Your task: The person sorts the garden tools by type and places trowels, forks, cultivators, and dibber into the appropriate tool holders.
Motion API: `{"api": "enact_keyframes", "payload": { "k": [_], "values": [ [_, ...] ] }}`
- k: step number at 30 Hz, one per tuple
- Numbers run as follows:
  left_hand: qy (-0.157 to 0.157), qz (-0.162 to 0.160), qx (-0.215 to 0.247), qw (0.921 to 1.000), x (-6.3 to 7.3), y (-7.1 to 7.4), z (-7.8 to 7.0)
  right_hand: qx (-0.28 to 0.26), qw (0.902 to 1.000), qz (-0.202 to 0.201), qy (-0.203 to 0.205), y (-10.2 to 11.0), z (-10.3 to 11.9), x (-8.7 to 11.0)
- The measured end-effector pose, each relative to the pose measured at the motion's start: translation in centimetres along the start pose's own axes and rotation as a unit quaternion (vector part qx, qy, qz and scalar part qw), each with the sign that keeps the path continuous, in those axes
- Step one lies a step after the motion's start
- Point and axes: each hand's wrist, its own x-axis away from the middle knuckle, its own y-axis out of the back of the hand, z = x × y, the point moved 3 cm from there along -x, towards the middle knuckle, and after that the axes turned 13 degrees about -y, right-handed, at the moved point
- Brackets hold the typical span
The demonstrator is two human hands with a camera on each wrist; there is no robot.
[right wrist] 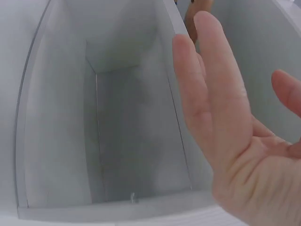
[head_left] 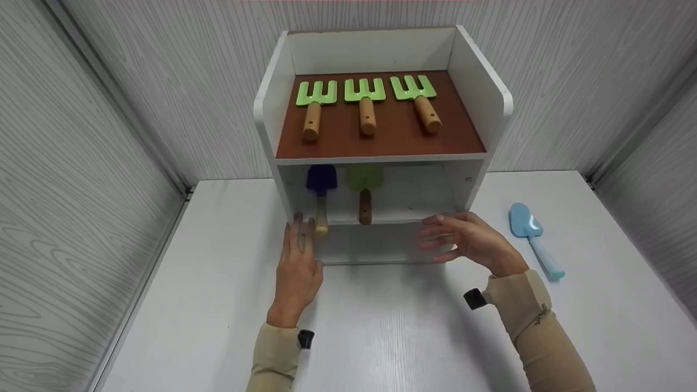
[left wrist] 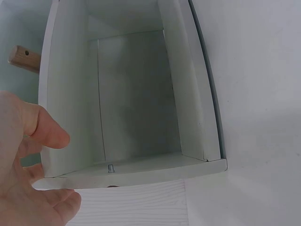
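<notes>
A white shelf unit stands on the table, its top surface brown. My left hand is at the unit's lower left side, fingers extended along the side panel; in the left wrist view the thumb lies in front of the shelf board. At the right side my right hand is held with spread fingers, nothing in it. On the middle shelf lie a dark blue trowel and a green-headed tool, both handles toward me. The bottom compartment shows no tools.
Three green hand forks with wooden handles lie in a row on the brown top. A light blue trowel rests on the white table to the right of the unit. Grey wood-grain walls enclose the table.
</notes>
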Motion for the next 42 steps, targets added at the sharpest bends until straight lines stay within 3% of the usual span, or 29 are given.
{"api": "enact_keyframes", "payload": {
  "k": [25,42],
  "values": [
    [-0.010,-0.008,0.000,0.9999,-0.2,0.1,0.0,0.055,0.9981,-0.021,-0.017,5.2,-2.5,3.1],
    [-0.009,-0.008,-0.003,0.9999,0.0,0.0,0.0,0.061,0.9935,-0.074,-0.062,8.3,-3.2,4.6]
  ]
}}
